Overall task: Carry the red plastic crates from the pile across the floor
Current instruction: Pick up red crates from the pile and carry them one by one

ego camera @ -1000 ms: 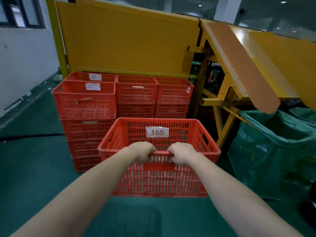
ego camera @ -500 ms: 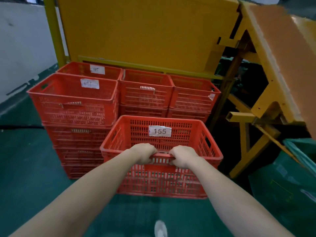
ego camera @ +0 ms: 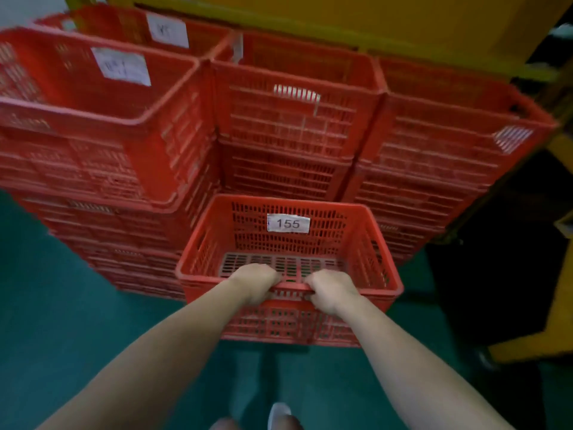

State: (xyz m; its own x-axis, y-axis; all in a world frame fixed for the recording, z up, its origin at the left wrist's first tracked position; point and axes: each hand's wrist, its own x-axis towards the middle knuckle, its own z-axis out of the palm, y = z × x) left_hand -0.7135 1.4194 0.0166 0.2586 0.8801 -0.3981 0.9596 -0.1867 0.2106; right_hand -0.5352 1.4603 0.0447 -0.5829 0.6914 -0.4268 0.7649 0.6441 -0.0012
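A red slotted plastic crate (ego camera: pixel 366 243) with a white label reading 155 hangs in front of me, empty. My left hand (ego camera: pixel 255 282) and my right hand (ego camera: pixel 330 291) both grip its near rim, side by side, fingers curled over the edge. Directly behind it stand stacks of red crates (ego camera: pixel 279 125): a taller stack on the left (ego camera: pixel 93 144), one in the middle and one on the right (ego camera: pixel 434 156). The held crate's far wall is close to the middle stack.
A yellow metal panel (ego camera: pixel 403 20) rises behind the stacks, with a yellow frame (ego camera: pixel 558 305) and a dark gap on the right. Green floor (ego camera: pixel 62 305) spreads to the left and below. A shoe tip (ego camera: pixel 279 414) shows at the bottom edge.
The view has moved much closer to the stacks and tilted down. The held crate now sits right in front of the middle stack, lower against it. Both hands keep their grip.
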